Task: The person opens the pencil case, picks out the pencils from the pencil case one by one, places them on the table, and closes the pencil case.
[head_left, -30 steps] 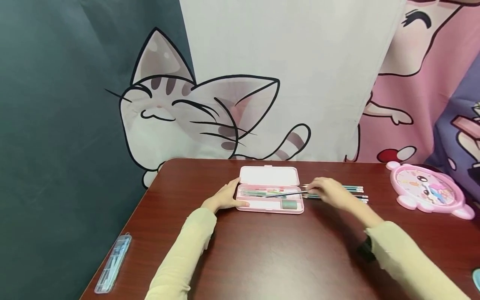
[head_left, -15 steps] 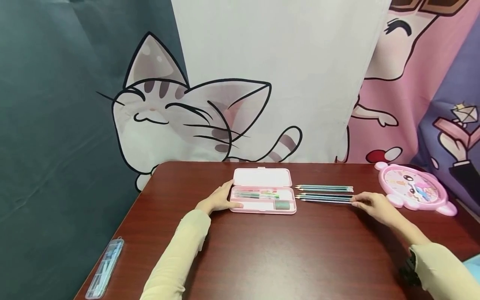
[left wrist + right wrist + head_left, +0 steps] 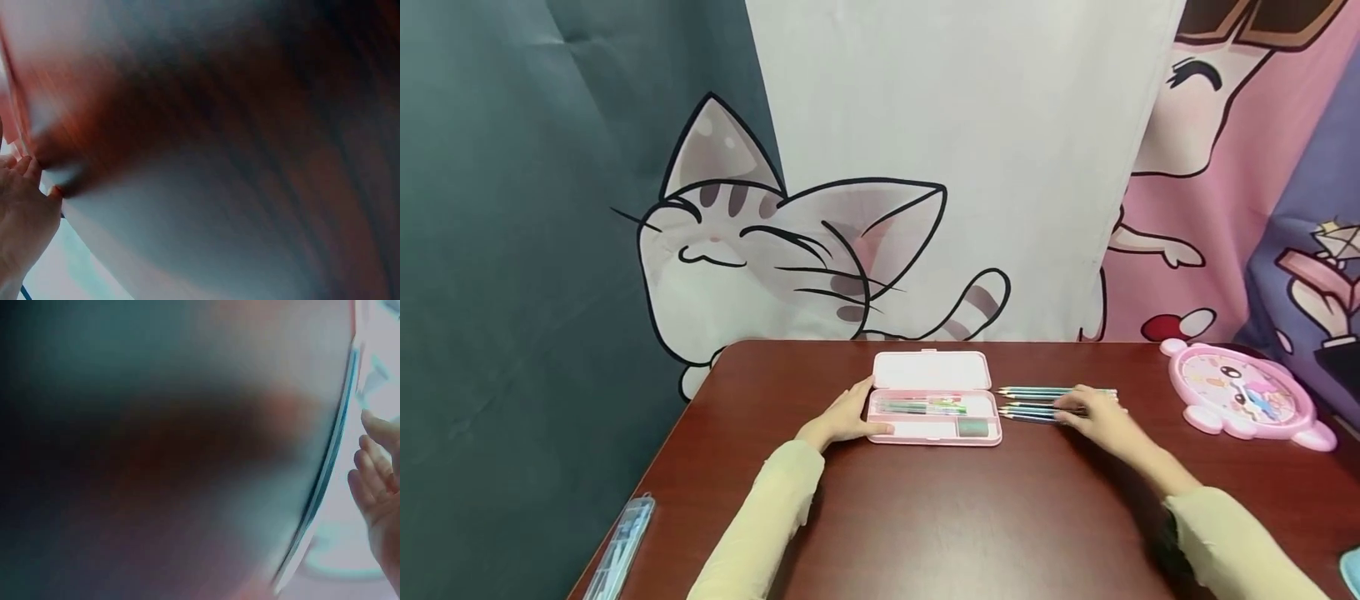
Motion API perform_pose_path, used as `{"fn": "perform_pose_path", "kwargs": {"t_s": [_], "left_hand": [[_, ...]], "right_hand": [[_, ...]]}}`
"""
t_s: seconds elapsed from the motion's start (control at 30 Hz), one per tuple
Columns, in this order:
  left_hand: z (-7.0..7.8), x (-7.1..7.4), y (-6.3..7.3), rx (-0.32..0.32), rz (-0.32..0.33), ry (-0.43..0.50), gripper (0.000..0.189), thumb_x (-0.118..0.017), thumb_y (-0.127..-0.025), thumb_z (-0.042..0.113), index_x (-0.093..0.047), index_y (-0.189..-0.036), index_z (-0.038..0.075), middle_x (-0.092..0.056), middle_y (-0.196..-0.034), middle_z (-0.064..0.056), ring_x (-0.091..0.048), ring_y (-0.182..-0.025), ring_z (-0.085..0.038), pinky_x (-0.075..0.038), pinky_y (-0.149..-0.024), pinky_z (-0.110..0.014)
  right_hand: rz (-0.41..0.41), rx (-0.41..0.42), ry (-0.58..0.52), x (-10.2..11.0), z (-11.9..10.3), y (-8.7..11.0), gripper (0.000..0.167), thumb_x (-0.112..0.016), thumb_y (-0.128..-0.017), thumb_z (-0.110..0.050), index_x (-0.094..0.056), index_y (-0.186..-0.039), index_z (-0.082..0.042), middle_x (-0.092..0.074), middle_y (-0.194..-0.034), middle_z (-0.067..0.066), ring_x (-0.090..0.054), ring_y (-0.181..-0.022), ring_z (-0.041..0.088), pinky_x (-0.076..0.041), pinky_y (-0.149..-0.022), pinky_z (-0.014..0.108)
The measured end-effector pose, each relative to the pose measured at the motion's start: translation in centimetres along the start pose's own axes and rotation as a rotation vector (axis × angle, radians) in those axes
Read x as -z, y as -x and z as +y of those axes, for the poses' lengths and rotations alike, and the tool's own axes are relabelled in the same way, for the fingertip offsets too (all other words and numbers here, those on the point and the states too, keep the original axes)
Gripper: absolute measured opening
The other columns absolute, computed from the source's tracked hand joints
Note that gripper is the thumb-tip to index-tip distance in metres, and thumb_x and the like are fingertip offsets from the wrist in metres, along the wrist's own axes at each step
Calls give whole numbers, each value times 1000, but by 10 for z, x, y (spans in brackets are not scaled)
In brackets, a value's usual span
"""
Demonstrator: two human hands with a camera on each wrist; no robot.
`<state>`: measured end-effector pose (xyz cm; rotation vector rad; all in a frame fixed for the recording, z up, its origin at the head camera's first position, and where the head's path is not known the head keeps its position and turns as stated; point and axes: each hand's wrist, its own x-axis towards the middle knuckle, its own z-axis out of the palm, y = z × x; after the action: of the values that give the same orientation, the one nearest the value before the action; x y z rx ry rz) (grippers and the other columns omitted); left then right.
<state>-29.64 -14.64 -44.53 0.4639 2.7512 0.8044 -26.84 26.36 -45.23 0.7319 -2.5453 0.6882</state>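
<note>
A pink pencil case point(image 3: 934, 441) lies open on the table, with its lid folded back. Inside are several slim pens point(image 3: 921, 407) in the rear compartment and a green eraser point(image 3: 973, 427) at the front right. My left hand point(image 3: 844, 418) holds the case's left end, thumb over the front compartment, fingers along the side. To the right of the case, several dark and teal pencils point(image 3: 1030, 411) lie in two groups, tips pointing left. Over their middle is my right hand point(image 3: 1097, 421), thumb and fingertips at the front group; in the right wrist view its fingers are loosely extended.
A pink animal-shaped clock point(image 3: 1240, 392) lies at the right rear. A clear, bluish long box point(image 3: 621, 546) sits along the left table edge. A printed cat curtain point(image 3: 820, 250) hangs behind the table. A light blue thing point(image 3: 1351, 571) shows at the right edge.
My right hand has brought a pencil from over the case to the front group, moved to the eraser ends, then slid back left over the pencils. My left hand stays at the case.
</note>
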Motion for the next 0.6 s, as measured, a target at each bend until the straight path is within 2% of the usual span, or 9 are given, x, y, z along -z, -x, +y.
{"fn": "perform_pose_path", "kwargs": {"t_s": [0.03,0.1,0.2,0.27,0.43,0.5,0.53,0.6], "left_hand": [[-1,-1,1,5,-3,33,100,-70,-74,48,-14,-147,9,-26,-149,-11,-26,-136,-28,-23,-110,-47],[-3,-3,1,11,7,160,89,-64,-82,43,-15,-146,5,-27,-148,-15,-28,-136,-30,-24,-110,-47],[-5,0,-1,69,38,381,72,-54,-91,31,-18,-144,-1,-34,-144,-19,-35,-132,-31,-28,-108,-46],[-4,2,-5,104,60,517,63,-51,-94,23,-22,-142,-6,-39,-140,-23,-42,-127,-32,-34,-104,-45],[-3,1,-20,188,81,645,53,-58,-87,5,-38,-133,-10,-50,-128,-26,-54,-113,-28,-46,-94,-39],[-6,-2,-28,208,105,642,47,-59,-84,0,-45,-128,-9,-56,-121,-24,-57,-108,-25,-48,-91,-36],[-19,-7,-38,163,114,658,45,-61,-83,2,-49,-125,-8,-60,-114,-20,-59,-102,-20,-50,-87,-32],[-21,-7,-43,158,141,627,40,-63,-82,2,-53,-120,-7,-64,-107,-17,-61,-95,-18,-51,-82,-30]], "right_hand": [[-34,-49,-60,-6,-8,-8,16,-74,-71,-5,-68,-86,-1,-66,-77,4,-61,-70,14,-49,-63,28],[-114,-165,-162,-17,-21,-26,22,-71,-77,-9,-67,-94,4,-68,-82,11,-64,-75,19,-51,-67,31],[-222,-358,-254,-29,-37,-52,36,-66,-82,-15,-61,-108,9,-67,-95,21,-65,-88,28,-51,-76,38],[-271,-462,-296,-35,-44,-66,42,-63,-84,-18,-57,-114,11,-63,-106,27,-61,-97,32,-50,-82,42],[-322,-683,-437,-43,-55,-84,47,-55,-90,-19,-50,-119,17,-54,-118,33,-61,-100,30,-51,-85,38],[-327,-741,-531,-43,-56,-88,49,-51,-93,-20,-45,-122,19,-53,-120,33,-62,-101,28,-51,-86,35],[-328,-763,-575,-43,-56,-89,51,-49,-94,-22,-42,-124,20,-51,-122,33,-62,-102,28,-51,-86,33],[-320,-788,-667,-42,-56,-91,57,-44,-96,-26,-35,-129,20,-49,-125,33,-60,-107,28,-49,-88,32]]}}
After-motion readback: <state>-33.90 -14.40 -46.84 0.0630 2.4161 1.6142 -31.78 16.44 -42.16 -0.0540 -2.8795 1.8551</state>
